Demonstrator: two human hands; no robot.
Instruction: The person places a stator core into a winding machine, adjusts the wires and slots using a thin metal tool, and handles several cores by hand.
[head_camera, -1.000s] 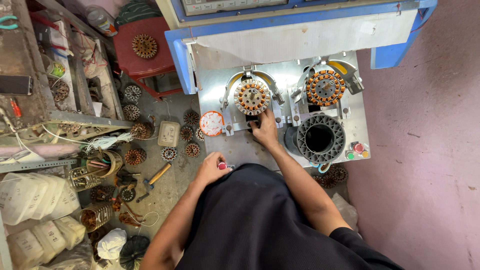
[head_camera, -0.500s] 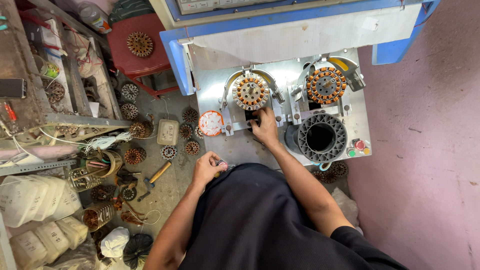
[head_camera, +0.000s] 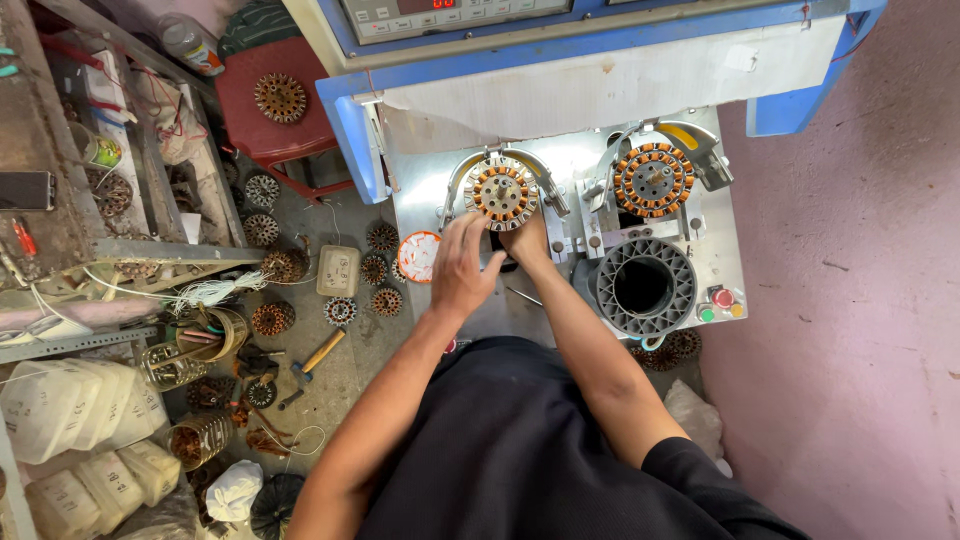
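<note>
My left hand (head_camera: 462, 268) reaches over the metal machine plate (head_camera: 425, 185), fingers apart, its tips just below the left wound stator (head_camera: 500, 192) clamped in a fixture. Right beside it, my right hand (head_camera: 526, 241) rests against the fixture under the same stator; what its fingers grip is hidden. A second orange-and-copper stator (head_camera: 652, 180) sits in the right fixture. Below that one stands a grey ribbed ring (head_camera: 643, 287). A thin metal pin (head_camera: 524, 296) lies on the plate near my right forearm.
Red and green buttons (head_camera: 722, 300) sit at the plate's right edge. A white and orange disc (head_camera: 418, 256) hangs off its left edge. Several stators (head_camera: 375, 268), a hammer (head_camera: 312, 360) and wire coils litter the floor. A red stool (head_camera: 270, 120) and a cluttered shelf (head_camera: 90, 170) stand at the left.
My left hand rose from beside my lap onto the machine plate, next to my right hand. The right hand stayed under the left stator. The camera moved closer.
</note>
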